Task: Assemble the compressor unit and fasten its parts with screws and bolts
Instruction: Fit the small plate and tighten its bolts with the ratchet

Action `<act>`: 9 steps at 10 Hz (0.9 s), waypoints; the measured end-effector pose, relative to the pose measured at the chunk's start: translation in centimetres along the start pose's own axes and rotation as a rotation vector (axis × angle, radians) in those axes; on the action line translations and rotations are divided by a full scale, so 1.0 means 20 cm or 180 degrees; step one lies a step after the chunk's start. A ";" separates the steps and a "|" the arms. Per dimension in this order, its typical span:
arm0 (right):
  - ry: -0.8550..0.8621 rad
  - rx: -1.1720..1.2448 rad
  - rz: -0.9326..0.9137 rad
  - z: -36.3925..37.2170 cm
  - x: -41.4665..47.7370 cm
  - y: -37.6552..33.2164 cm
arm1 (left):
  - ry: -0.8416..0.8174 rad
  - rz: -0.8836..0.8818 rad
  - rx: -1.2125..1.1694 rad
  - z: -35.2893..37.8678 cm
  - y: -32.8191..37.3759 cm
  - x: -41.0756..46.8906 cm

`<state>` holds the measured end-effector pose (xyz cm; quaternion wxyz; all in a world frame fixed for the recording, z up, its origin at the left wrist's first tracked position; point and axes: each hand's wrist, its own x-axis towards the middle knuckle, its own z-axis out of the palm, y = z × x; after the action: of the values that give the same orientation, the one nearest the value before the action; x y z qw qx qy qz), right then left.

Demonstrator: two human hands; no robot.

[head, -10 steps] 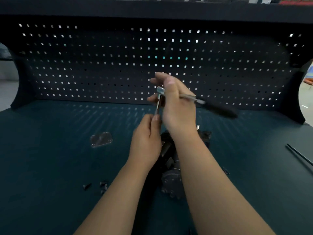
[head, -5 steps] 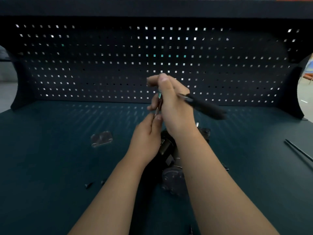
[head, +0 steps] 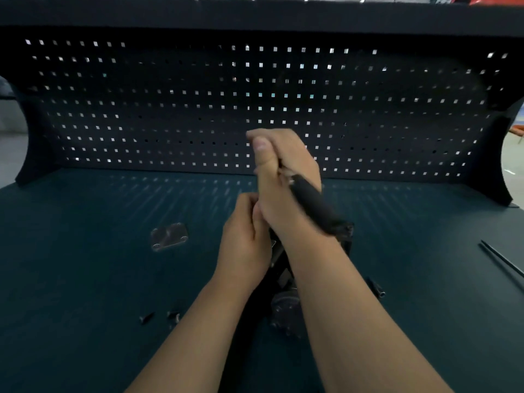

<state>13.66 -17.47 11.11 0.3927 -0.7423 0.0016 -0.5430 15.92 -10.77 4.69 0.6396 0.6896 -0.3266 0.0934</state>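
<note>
My right hand [head: 286, 180] grips a tool with a black handle [head: 314, 205]; the handle slants down to the right across my wrist. My left hand [head: 245, 239] is curled just below it and touches it; earlier frames showed it pinching a long bolt, which is now hidden between the hands. The dark compressor body [head: 283, 285] lies on the bench under both forearms, mostly covered, with a round finned end [head: 285, 310] showing between my arms.
A small metal plate with corner holes [head: 169, 236] lies left of centre. Loose dark screws [head: 147, 317] [head: 173, 315] lie at the lower left. A small dark part [head: 375, 287] sits right of my forearm. A thin black rod [head: 502, 259] lies at the right edge. A pegboard [head: 141, 109] closes the back.
My right hand turned the tool so the black handle swung down toward my wrist. Both hands closed together and lowered, hiding the bolt and the tool's metal head.
</note>
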 end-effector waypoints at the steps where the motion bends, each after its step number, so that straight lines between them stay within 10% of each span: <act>1: -0.0033 -0.0789 -0.0137 0.03 -0.01 -0.03 | -0.0251 -0.0034 0.0306 0.01 -0.05 0.00; 3: -0.0252 -0.0282 0.0199 0.02 0.01 -0.04 | -0.0475 -0.0164 0.0128 -0.04 -0.06 0.05; 5: -0.0800 0.3268 0.2440 -0.06 0.05 0.06 | -0.0686 -0.0059 0.0080 -0.04 -0.05 0.06; 6: -0.0846 0.3538 0.2527 -0.08 0.05 0.11 | -0.0759 0.0034 0.0198 -0.04 -0.04 0.06; 9: 0.0350 0.0038 0.0047 -0.03 -0.04 0.04 | -0.0280 0.0136 0.0128 -0.03 -0.05 0.02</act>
<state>13.25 -18.00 10.16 0.4005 -0.7089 0.0255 -0.5800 16.90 -10.39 4.13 0.6085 0.6986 -0.3671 0.0832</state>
